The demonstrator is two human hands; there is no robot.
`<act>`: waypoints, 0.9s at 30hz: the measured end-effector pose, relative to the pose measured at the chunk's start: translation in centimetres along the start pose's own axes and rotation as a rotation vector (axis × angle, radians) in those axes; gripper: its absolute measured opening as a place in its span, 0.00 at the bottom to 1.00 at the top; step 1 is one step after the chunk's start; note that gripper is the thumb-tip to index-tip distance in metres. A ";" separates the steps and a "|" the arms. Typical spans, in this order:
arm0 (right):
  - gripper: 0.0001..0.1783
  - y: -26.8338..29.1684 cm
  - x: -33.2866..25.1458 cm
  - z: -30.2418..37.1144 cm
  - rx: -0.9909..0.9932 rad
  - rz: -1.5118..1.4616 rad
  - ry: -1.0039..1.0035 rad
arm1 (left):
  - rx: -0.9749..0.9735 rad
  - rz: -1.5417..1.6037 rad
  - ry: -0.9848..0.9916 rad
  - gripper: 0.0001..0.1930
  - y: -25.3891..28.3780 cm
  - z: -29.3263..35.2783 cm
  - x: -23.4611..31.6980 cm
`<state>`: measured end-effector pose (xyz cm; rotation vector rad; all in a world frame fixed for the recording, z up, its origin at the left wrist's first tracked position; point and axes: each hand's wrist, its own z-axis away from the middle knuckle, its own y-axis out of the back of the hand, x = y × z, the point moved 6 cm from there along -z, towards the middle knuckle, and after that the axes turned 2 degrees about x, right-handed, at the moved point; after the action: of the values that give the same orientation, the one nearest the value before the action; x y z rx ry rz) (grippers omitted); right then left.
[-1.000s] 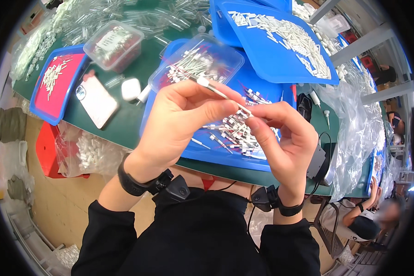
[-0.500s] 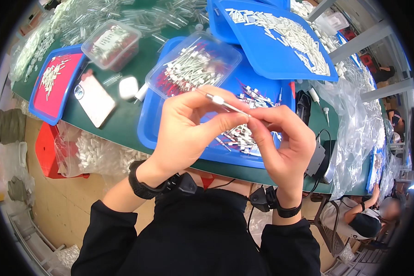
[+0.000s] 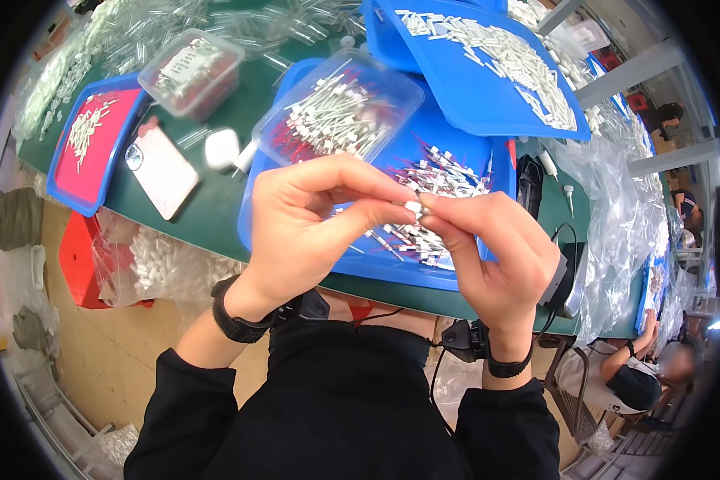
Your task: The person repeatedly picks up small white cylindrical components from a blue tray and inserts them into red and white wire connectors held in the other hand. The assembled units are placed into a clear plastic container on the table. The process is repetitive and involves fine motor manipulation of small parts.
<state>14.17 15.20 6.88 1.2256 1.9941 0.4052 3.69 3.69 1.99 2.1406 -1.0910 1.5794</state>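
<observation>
- left hand (image 3: 308, 228): raised over the near edge of the blue tray (image 3: 456, 276); thumb and forefinger pinched together on a small white pin (image 3: 414, 207), a short, smooth plastic-looking piece.
- right hand (image 3: 488, 248): meets the left hand fingertip to fingertip above the same tray; thumb and forefinger close on the other end of the same small white pin, where a bit of metal glints.
- blue tray: shallow, smooth plastic with rounded corners; holds a loose heap of thin pins (image 3: 436, 180) with white ends and red shafts, directly behind the hands.
- clear tub (image 3: 340, 108): soft-cornered transparent plastic box tilted on the far left corner of the blue tray, filled with like pins laid roughly parallel.
- second blue tray (image 3: 488, 68): overlaps the far edge of the blue tray, carrying short white cylinders.
- phone (image 3: 162, 166): flat, pale-backed, lying left of the blue tray on the green table (image 3: 208, 212).
- white case (image 3: 222, 148): small, rounded and glossy, between phone and blue tray.
- red-lined tray (image 3: 88, 148): blue rim, further left of the phone, with a few pale pieces.
- wristbands (image 3: 236, 324): black straps on both wrists, below the tray's near edge.
- clear bags (image 3: 616, 224): crinkled film heaped right of the blue tray.
</observation>
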 end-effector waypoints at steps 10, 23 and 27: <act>0.15 -1.7 0.5 -0.3 -0.144 0.071 0.076 | -0.196 -0.228 0.020 0.15 0.6 -0.4 -0.5; 0.11 1.6 13.6 -9.4 -0.148 0.271 -0.206 | -0.311 -1.375 0.106 0.09 4.6 -8.6 -6.1; 0.13 -1.3 22.3 -10.6 -0.271 0.394 -0.161 | -0.253 -1.408 0.036 0.05 3.4 -9.2 -6.7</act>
<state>-0.25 35.02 3.58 1.4243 1.5030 0.7207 -5.97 9.66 -1.36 1.8405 0.3126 0.6969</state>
